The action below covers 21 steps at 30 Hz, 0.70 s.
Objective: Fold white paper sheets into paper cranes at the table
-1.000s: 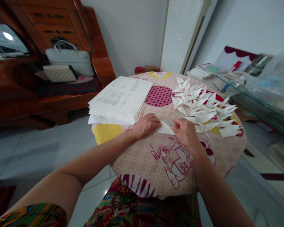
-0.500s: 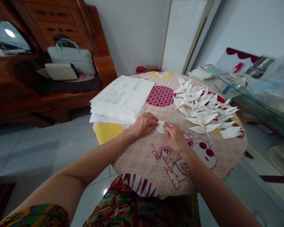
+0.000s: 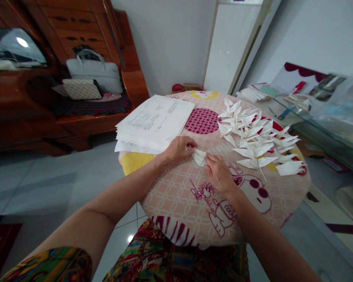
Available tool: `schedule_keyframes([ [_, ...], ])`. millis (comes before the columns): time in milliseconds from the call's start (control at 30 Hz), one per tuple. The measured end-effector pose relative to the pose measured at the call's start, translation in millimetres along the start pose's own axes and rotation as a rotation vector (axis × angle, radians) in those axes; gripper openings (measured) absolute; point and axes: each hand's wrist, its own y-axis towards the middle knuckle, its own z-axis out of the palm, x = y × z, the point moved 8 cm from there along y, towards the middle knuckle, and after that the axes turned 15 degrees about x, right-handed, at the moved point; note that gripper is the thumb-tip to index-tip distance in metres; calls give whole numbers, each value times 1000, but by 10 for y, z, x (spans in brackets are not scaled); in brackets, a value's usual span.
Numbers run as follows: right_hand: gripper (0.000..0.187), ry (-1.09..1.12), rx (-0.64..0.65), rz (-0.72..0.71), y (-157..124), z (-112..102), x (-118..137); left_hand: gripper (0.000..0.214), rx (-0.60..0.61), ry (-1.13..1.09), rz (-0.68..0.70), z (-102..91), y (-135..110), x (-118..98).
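Observation:
A small folded piece of white printed paper (image 3: 199,156) lies on the round table's patterned cloth (image 3: 179,196). My left hand (image 3: 179,149) pinches its left end with curled fingers. My right hand (image 3: 219,174) presses down on its right end, fingers closed together over the fold. A thick stack of printed sheets (image 3: 155,122) sits just beyond my left hand. A heap of several folded white paper pieces (image 3: 257,139) lies to the right of my right hand.
A wooden bench (image 3: 76,117) with a grey bag (image 3: 94,74) and a quilted bag (image 3: 80,89) stands to the left. A glass-topped table (image 3: 317,121) with papers and a plastic bag is at the right. Grey tiled floor surrounds the table.
The paper piece has become smaller and more folded. My right hand slid left towards my left hand and now presses the fold. The view shifted slightly to the left.

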Motion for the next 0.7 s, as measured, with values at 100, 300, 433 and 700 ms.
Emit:
schedule_keyframes([
  [100, 36, 20, -2, -6, -5, -19, -2, 16, 80, 199, 115, 91, 98, -131],
  [300, 40, 64, -14, -28, -9, -37, -4, 19, 165, 444, 325, 196, 133, -352],
  [433, 42, 76, -12, -45, -6, -40, -1, 22, 198, 525, 324, 226, 106, -377],
  [700, 40, 89, 25, -51, 14, -24, -12, 23, 225, 609, 328, 294, 112, -387],
])
